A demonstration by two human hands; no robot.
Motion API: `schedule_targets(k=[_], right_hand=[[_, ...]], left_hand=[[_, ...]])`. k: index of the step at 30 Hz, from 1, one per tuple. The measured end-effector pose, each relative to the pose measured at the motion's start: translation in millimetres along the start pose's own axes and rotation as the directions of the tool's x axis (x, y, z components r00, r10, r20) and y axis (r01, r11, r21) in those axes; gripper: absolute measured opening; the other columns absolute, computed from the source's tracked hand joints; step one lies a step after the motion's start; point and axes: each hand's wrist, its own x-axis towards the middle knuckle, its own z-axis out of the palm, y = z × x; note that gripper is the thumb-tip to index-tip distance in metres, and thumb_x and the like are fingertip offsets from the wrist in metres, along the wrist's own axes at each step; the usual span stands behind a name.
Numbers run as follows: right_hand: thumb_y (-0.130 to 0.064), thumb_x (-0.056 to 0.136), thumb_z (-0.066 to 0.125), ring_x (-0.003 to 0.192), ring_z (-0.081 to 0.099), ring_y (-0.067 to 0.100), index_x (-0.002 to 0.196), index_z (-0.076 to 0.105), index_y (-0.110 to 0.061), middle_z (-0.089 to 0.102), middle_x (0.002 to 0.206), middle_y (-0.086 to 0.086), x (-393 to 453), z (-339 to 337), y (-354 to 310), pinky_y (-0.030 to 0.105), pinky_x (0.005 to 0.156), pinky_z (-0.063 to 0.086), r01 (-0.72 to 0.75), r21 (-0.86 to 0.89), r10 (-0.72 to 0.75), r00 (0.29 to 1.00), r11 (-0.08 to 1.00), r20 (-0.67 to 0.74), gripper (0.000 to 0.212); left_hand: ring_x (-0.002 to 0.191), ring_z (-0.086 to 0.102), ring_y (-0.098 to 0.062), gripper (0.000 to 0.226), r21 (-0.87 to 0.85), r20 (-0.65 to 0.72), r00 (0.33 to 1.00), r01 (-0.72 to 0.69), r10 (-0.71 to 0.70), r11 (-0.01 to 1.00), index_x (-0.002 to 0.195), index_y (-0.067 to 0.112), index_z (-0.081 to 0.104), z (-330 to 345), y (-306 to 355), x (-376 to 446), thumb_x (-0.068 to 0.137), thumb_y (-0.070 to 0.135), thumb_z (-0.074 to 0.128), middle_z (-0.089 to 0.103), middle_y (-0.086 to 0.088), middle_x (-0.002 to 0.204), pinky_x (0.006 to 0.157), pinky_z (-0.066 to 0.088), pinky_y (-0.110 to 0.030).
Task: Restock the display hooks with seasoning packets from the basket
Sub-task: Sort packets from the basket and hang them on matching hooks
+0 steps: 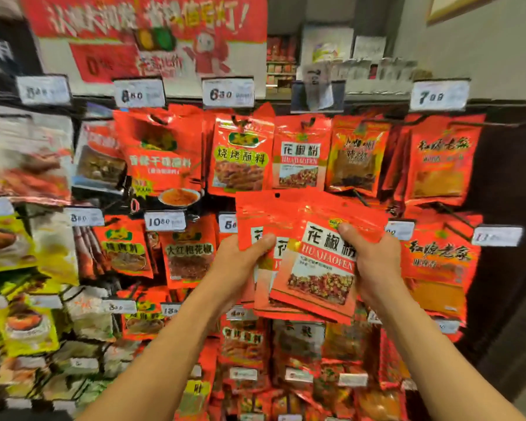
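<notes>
Both hands grasp one fanned stack of red seasoning packets (313, 262) marked HUAJIAOFEN, raised before the display hooks (308, 124): left hand (243, 262) thumb pressed on the stack's left face with fingers behind, right hand (374, 262) thumb on the front packet's top right with fingers wrapped behind. Directly above the stack, a matching packet (299, 156) hangs on its hook, between a barbecue dip packet (240, 159) and a darker chilli packet (357, 156). White price tags (228, 93) line the rail above.

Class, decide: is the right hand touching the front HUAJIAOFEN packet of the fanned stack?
Touching. The head view shows the right hand gripping the front packet, its thumb pressed flat across the printed face near the top right.
</notes>
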Motion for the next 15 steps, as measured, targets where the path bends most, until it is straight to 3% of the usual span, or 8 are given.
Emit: schedule_targets(k=[4,8,11,15], right_hand=[[-0.022,0.090,0.076,0.079,0.075,0.025,0.084,0.076,-0.021,0.079,0.087,0.004,29,19,-27,0.049,0.080,0.060,0.034,-0.040,-0.031,0.997,0.999,0.066,0.006],[-0.023,0.098,0.067,0.069,0.074,0.019,0.088,0.071,-0.018,0.078,0.077,0.001,60,32,-54,0.035,0.061,0.061,0.041,-0.024,-0.039,0.998,0.999,0.056,0.011],[-0.010,0.092,0.069,0.065,0.074,0.023,0.088,0.070,-0.012,0.076,0.076,0.007,81,38,-76,0.040,0.061,0.062,0.004,-0.002,-0.004,0.995,1.000,0.096,0.005],[-0.013,0.087,0.075,0.072,0.075,0.033,0.090,0.066,-0.009,0.076,0.078,0.013,102,49,-94,0.054,0.073,0.061,0.013,-0.067,-0.002,0.987,0.998,0.159,0.010]], left_hand=[[0.086,0.075,-0.019,0.019,0.173,-0.096,0.990,-0.086,0.104,0.981,0.087,0.033,0.080,-3,18,22,0.095,0.021,0.068,0.080,0.001,0.092,0.082,0.060,-0.044],[0.088,0.076,-0.024,0.008,0.234,-0.183,0.967,-0.131,0.176,0.963,0.086,0.040,0.078,-11,36,40,0.084,0.040,0.070,0.080,0.002,0.089,0.087,0.059,-0.053],[0.082,0.076,-0.013,0.016,0.299,-0.222,0.948,-0.156,0.228,0.941,0.084,0.043,0.077,-23,43,51,0.093,0.034,0.068,0.079,0.010,0.085,0.081,0.059,-0.043],[0.079,0.075,-0.010,0.018,0.350,-0.283,0.926,-0.145,0.251,0.926,0.080,0.032,0.075,-40,51,61,0.096,0.032,0.067,0.077,0.017,0.081,0.069,0.054,-0.032]])
